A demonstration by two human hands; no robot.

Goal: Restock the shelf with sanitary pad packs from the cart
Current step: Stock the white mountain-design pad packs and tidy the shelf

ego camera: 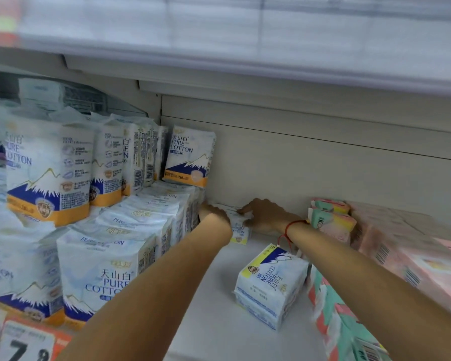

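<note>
With the left hand (214, 213) and right hand (264, 214) both gripping the pack (238, 226) at the shelf (214, 321) rear, push it flush against the stacked packs (151, 217), keeping it upright.

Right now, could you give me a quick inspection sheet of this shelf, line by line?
Surface: white shelf, bare strip down the middle.
Job's things: small white pack at the back, held by both hands; another white pack lying on its side nearer the front.
Clutter: stacked white cotton packs on the left; pink and green packs on the right.
Fingers: left hand and right hand both on the small pack; exact curl of the fingers is blurred.
Cables: nothing seen; a red string bracelet on the right wrist.
Surroundings: upper shelf blurred; price tag bottom left.
</note>
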